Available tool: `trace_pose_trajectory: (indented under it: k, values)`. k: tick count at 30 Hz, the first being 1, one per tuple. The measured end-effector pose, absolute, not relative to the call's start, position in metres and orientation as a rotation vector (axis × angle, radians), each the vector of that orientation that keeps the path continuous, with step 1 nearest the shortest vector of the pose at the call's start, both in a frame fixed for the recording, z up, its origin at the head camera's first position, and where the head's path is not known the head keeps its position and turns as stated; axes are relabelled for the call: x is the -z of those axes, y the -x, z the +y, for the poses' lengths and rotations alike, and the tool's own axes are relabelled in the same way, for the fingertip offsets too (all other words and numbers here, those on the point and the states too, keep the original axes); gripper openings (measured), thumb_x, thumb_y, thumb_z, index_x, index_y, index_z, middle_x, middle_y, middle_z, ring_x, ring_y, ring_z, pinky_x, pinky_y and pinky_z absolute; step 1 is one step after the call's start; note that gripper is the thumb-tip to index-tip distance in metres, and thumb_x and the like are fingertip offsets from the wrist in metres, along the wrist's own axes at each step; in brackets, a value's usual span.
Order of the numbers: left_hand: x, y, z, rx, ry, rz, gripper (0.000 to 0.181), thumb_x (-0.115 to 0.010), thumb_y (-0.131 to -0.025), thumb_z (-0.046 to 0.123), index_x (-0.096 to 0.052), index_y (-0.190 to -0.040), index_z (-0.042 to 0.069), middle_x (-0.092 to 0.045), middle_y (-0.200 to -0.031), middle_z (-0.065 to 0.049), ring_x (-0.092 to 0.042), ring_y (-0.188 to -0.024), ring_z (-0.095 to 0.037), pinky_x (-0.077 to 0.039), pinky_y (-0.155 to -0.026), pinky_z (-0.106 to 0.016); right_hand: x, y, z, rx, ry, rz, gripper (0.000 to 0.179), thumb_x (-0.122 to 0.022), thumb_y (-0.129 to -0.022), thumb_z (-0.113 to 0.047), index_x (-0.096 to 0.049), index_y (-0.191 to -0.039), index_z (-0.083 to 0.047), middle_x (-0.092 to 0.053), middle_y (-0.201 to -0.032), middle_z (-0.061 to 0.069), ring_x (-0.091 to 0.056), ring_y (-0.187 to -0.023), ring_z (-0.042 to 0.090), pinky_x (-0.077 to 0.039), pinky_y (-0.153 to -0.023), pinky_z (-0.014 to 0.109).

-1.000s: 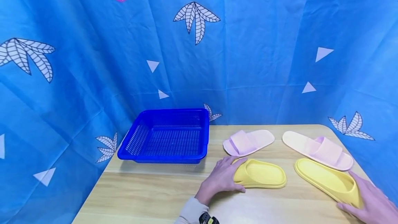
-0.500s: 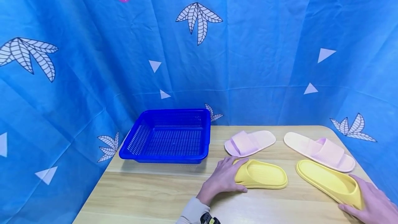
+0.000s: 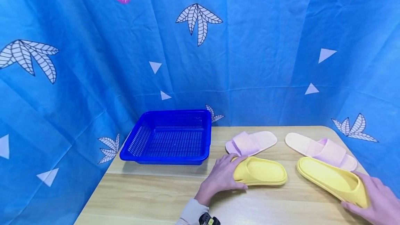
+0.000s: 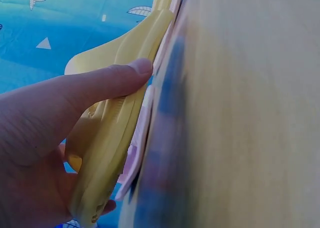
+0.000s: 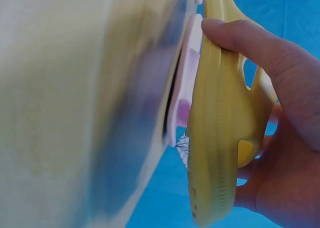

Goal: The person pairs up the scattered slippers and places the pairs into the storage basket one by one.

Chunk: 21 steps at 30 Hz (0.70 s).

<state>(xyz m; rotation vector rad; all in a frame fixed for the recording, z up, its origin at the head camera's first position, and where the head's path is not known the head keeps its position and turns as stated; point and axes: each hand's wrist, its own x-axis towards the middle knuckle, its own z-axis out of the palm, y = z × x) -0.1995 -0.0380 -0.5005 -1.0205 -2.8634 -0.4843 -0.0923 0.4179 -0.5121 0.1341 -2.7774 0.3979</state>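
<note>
My left hand [image 3: 221,175] grips a yellow slipper [image 3: 264,172] by its toe end; in the left wrist view the thumb lies along the sole's edge and the slipper [image 4: 107,138] is tilted up off the table. Over on the right, my right hand [image 3: 376,197] holds the matching yellow slipper [image 3: 331,178], also at the toe. The right wrist view shows that slipper [image 5: 220,123] between thumb and fingers, apart from the tabletop. Behind them lie two pink slippers, the left one [image 3: 262,139] and the right one [image 3: 300,142], partly covered by the yellow one.
A blue plastic basket [image 3: 124,158] with perforated walls stands at the back left of the wooden table [image 3: 150,197]. A blue patterned curtain [image 3: 259,51] hangs behind and on both sides.
Both yellow slippers have risen slightly from the table in my hands. The pink slippers and the basket have stayed in place.
</note>
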Motion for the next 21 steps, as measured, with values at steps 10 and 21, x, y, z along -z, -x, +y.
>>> trace_pose_trajectory:
  k: [10, 21]
  values:
    - [0.485, 0.198, -0.042, 0.488, 1.016, -2.816, 0.102, -0.08, -0.072, 0.07, -0.041, -0.158, 0.03, -0.052, -0.145, 0.0, -0.051, -0.13, -0.023, -0.048, -0.097, -0.045, 0.5, 0.089, 0.413, -0.432, -0.17, -2.65, 0.113, -0.101, -0.047, -0.036, -0.045, -0.136, 0.008, -0.051, -0.109, 0.036, -0.051, -0.089, 0.055, -0.04, -0.062, 0.056]
    - [0.467, 0.192, -0.047, 0.523, 0.952, -2.768, 0.1, -0.078, -0.073, 0.073, -0.039, -0.158, 0.036, -0.05, -0.15, 0.0, -0.05, -0.135, -0.025, -0.048, -0.1, -0.052, 0.488, 0.09, 0.406, -0.467, -0.187, -2.562, 0.118, -0.1, -0.046, -0.039, -0.047, -0.142, 0.004, -0.054, -0.11, 0.032, -0.05, -0.088, 0.051, -0.033, -0.063, 0.047]
